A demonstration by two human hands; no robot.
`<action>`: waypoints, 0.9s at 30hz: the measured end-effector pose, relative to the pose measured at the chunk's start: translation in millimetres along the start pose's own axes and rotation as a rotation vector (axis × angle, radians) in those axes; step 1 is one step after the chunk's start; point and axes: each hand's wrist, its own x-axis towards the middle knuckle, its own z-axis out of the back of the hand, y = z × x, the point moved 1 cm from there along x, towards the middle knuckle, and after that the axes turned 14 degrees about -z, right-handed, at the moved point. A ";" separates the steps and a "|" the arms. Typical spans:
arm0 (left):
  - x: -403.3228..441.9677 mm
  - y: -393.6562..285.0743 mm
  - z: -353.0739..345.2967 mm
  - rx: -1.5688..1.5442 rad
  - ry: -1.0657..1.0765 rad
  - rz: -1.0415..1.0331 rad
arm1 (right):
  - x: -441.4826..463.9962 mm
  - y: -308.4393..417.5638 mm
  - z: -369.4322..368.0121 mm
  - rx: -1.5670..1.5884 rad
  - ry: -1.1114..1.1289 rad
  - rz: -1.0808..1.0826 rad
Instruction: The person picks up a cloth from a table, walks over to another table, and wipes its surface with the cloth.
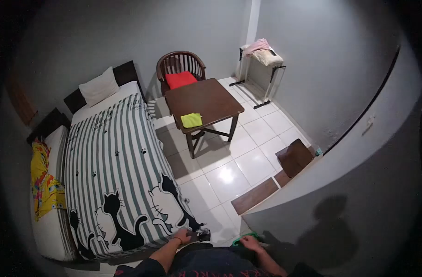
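My left hand [182, 236] is at the lower right corner of the bed, fingers closed. A dark, cloth-like piece [203, 235] with light marks shows at its fingertips; whether it belongs to the blanket I cannot tell. Beside the hand lies the edge of a striped blanket [114, 157] with black and white cats, spread over the bed. To the right, near the wall, my right hand [250, 242] is closed on a green plastic rim [239, 239]. My body hides most of that green thing.
A brown table [208, 99] with a yellow-green cloth [191, 120] stands ahead, a wooden chair [181, 60] with a red cushion [181, 79] behind it. A rack [261, 76] holds folded cloths. A brown stool [295, 158] stands by the low wall. A second mattress [52, 235] lies left.
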 end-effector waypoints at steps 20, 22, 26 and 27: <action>249.5 -75.7 343.8 0.066 -0.664 -0.123 | 363.9 459.6 131.8 -0.091 -0.287 0.525; 287.5 -66.2 380.9 0.089 -0.621 -0.084 | 419.2 520.6 133.3 -0.084 -0.308 0.633; 343.1 -50.0 440.1 0.101 -0.625 -0.045 | 520.5 627.1 135.2 -0.198 -0.361 0.672; 349.6 -45.5 449.5 0.074 -0.632 -0.023 | 533.9 648.5 135.6 -0.224 -0.389 0.682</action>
